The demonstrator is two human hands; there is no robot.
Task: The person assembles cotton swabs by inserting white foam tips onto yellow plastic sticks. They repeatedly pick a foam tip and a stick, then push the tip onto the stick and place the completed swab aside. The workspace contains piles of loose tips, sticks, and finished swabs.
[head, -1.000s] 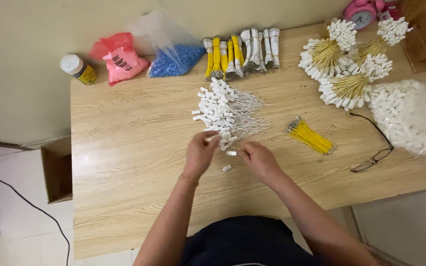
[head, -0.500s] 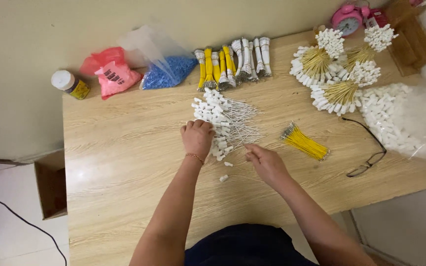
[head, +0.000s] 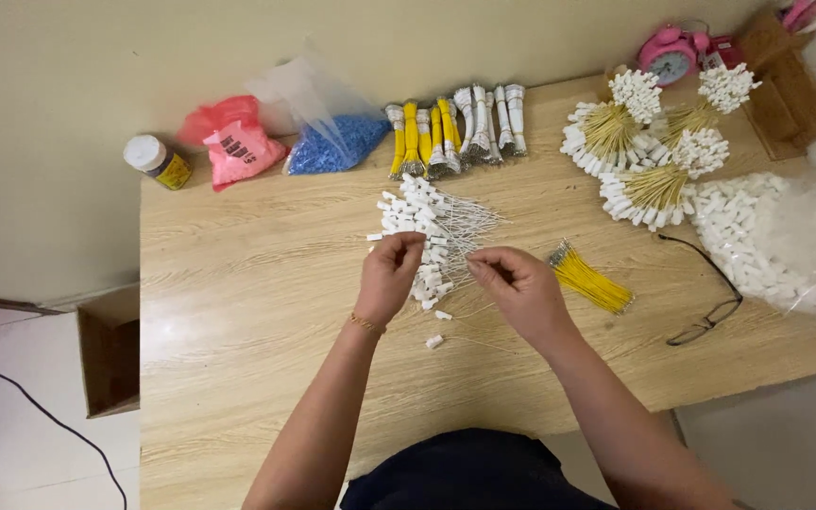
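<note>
Head view, looking down on a light wooden bench (head: 238,312). Left hand (head: 391,276) and right hand (head: 519,288) are raised just above the bench surface, near each other at its middle.

Left hand: fingers curled closed at the near edge of a loose pile of white-capped thin wires (head: 432,227); they touch the white caps, but the exact piece held cannot be told. A thin bracelet sits on the left wrist.

Right hand: thumb and forefinger pinched together on what appears to be a thin wire; the item is too small to confirm.

Two loose white caps (head: 436,329) lie on the bench just below the hands.

Surrounding items:
- Bundle of yellow wires (head: 592,280), just right of the right hand.
- Pair of glasses (head: 705,316), further right.
- Clear bag of white caps (head: 786,246), at the right edge.
- Tied bunches of yellow wires with white caps (head: 649,142), at the upper right.
- Row of yellow and white tied bundles (head: 455,127), along the back edge.
- Clear bag of blue pieces (head: 332,137), pink bag (head: 238,151) and a small white-lidded jar (head: 158,162), at the back left.
- Pink alarm clock (head: 670,55), at the back right.
</note>
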